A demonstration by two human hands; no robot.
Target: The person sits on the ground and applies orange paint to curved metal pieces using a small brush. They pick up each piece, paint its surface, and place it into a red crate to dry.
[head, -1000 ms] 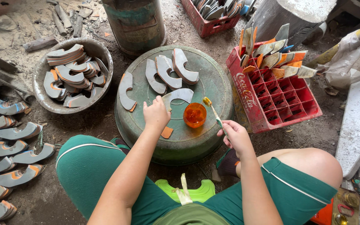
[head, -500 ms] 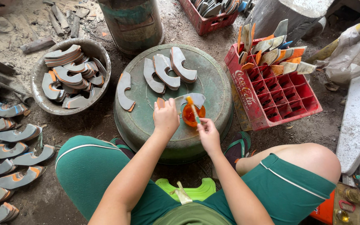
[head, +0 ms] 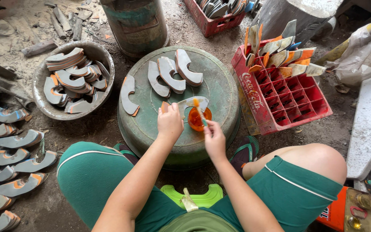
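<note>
My left hand (head: 169, 122) holds a curved grey shoe-sole piece (head: 190, 103) flat on top of an upturned green basin (head: 220, 92). My right hand (head: 214, 138) grips a small brush (head: 199, 111) whose orange-tipped end rests on that piece, just above a small round pot of orange glue (head: 197, 120). Three grey curved pieces (head: 174, 71) lie at the basin's far side, and another one (head: 128, 94) lies at its left edge.
A grey bowl (head: 39, 86) full of sole pieces stands at left. Glued pieces lie in rows on the ground (head: 9, 163). A red crate (head: 293, 101) at right holds upright pieces. A metal drum (head: 136, 23) stands behind the basin. A green stool (head: 190, 198) is under me.
My right hand moved left from beside the basin to the glue pot with the brush. My left hand picked up the grey piece and now holds it by the pot.
</note>
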